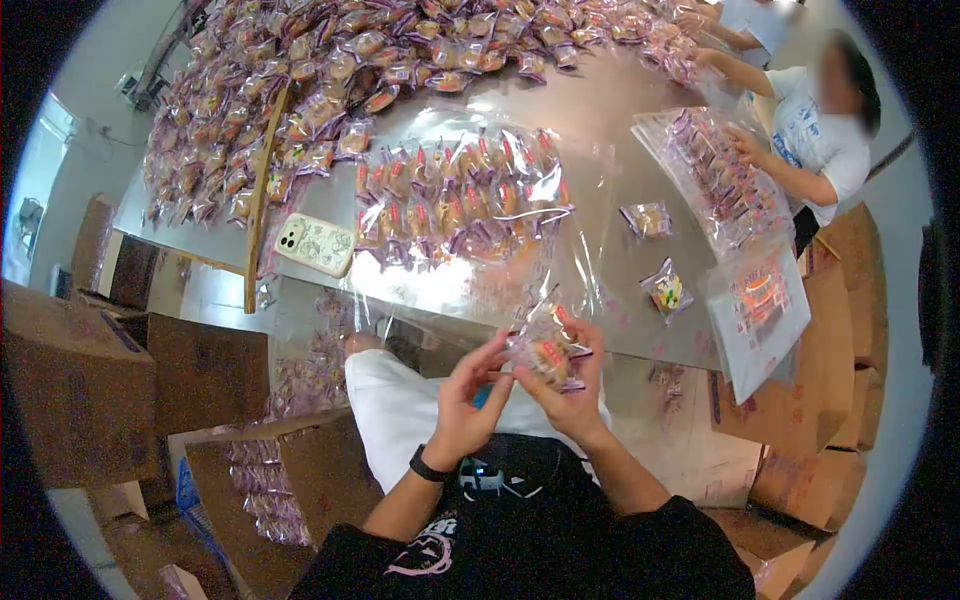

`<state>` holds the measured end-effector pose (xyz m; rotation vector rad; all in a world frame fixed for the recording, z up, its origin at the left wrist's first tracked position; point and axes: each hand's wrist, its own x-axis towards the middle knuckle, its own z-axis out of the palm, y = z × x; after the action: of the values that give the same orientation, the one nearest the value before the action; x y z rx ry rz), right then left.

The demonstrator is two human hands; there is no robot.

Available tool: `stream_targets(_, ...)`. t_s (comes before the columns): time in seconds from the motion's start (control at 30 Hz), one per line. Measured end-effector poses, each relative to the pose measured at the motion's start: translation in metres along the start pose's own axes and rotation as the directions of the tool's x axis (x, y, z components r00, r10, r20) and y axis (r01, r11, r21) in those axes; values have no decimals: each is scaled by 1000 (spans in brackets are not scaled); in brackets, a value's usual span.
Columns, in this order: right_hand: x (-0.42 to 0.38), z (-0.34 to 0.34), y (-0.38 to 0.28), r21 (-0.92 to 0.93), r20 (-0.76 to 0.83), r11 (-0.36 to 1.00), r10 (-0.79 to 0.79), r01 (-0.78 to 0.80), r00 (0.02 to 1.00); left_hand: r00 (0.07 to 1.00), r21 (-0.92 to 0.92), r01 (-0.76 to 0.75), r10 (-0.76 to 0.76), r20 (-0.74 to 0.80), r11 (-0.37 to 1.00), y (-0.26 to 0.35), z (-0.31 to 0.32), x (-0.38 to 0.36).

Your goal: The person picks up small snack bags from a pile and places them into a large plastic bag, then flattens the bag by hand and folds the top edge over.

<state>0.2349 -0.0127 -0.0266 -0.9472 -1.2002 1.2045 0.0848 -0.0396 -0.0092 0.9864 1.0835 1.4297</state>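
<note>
A clear wrapped pastry packet (pixel 549 352) with red print and purple edges is in my right hand (pixel 577 385), its fingers and thumb closed around it above my lap. My left hand (pixel 470 396), with a black band at the wrist, is beside it. Its thumb and fingers are spread, and the fingertips come right up to the packet's left edge. Just beyond my hands, a large clear plastic bag (pixel 590 255) lies flat on the metal table (pixel 590 110). Inside it are rows of wrapped pastries (pixel 460 195).
A big heap of packets (pixel 400 45) covers the far side, along a wooden strip (pixel 263 200). Near that lies a phone (pixel 315 244). Two loose packets (pixel 647 220) and stacked plastic bags (pixel 757 310) are at right, where a person (pixel 815 125) handles packets. Cardboard boxes (pixel 80 385) flank me.
</note>
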Motion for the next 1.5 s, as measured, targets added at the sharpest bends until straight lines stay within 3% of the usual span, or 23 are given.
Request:
stream_targets(0.03, -1, -3, 2, 79, 26, 997, 3, -5, 1000, 999, -82, 12, -15, -43, 997, -6, -2, -2)
stream_targets(0.1, 3, -11, -26, 147, 149, 984, 84, -106, 985, 992, 341, -78, 39, 120, 937, -27, -31, -5)
stream_targets(0.13, 4, -16, -37, 174, 211, 971, 124, -162, 970, 979, 526, -138, 34, 203, 839, -36, -48, -7)
stream_targets(0.17, 1, -23, -35, 183, 275, 946, 211, -266, 938, 915, 692, -364, 100, 390, 623, -26, -54, 2)
stream_targets(0.27, 5, -41, -24, -12, 458, 942, 304, -336, 836, 949, 927, -313, 105, 298, 204, -5, -42, 19)
stream_targets(0.3, 3, -41, -21, 1, 436, 936, 317, -353, 842, 952, 936, -306, 79, 297, 171, -11, -46, 26)
stream_targets(0.47, 5, -38, -27, -366, 335, 906, 342, -213, 878, 966, 934, -236, 170, 195, 268, -24, -38, 55)
stream_targets(0.57, 7, -33, -40, -657, 259, 753, 276, -40, 926, 956, 887, -252, 244, 165, 388, -35, -36, 66)
stream_targets(0.6, 9, -31, -46, -750, 237, 661, 229, 27, 944, 994, 660, -76, 111, -11, 747, -31, -32, 69)
stream_targets(0.63, 12, -30, -52, -755, 213, 655, 247, -1, 945, 990, 292, 110, -77, -121, 950, -25, -24, 75)
stream_targets(0.67, 14, -30, -58, -762, 190, 648, 262, -26, 946, 949, -141, 265, -284, -138, 954, -21, -19, 79)
stream_targets(0.7, 16, -30, -62, -768, 165, 638, 280, -55, 946, 984, 142, 127, -106, -141, 982, -23, -19, 78)
stream_targets(0.77, 14, -34, -62, -776, 187, 630, 258, -19, 948, 978, 643, -157, 211, -6, 750, -28, -22, 70)
stream_targets(0.83, 14, -39, -58, -772, 192, 635, 224, 7, 955, 869, 903, -405, 366, 332, 141, -13, -27, 69)
stream_targets(0.93, 9, -43, -53, -763, 193, 646, 195, 22, 962, 949, 858, -308, 196, 247, 411, -20, -40, 78)
stream_targets(1.0, 10, -42, -53, -783, 207, 620, 193, 45, 959, 964, 859, -257, 175, 199, 442, -18, -43, 84)
stream_targets(1.07, 13, -35, -52, -716, 273, 696, 206, 56, 940, 957, 849, -273, 218, 192, 453, -16, -39, 93)
stream_targets(1.13, 10, -24, -48, -571, 320, 821, 210, 11, 924, 992, 320, -86, 51, 116, 944, -18, -26, 99)
stream_targets(1.17, 9, -15, -40, -447, 335, 894, 202, -34, 920, 991, -34, 47, -43, 127, 998, -18, -21, 102)
stream_targets(1.27, 1, 8, 6, 49, 239, 944, 306, -326, 921, 933, -617, 346, -191, 305, 707, -2, -28, 123)
stream_targets(1.33, 13, 23, 23, 399, 166, 762, 487, -510, 858, 961, -370, 239, -164, 223, 898, 21, -19, 130)
stream_targets(1.43, 37, 42, 42, 565, -68, 729, 508, -386, 859, 994, -22, 37, -34, 103, 999, 28, -17, 129)
stream_targets(1.5, 61, 46, 52, 603, -189, 734, 512, -312, 838, 999, -18, -42, 43, 20, 999, 35, -1, 119)
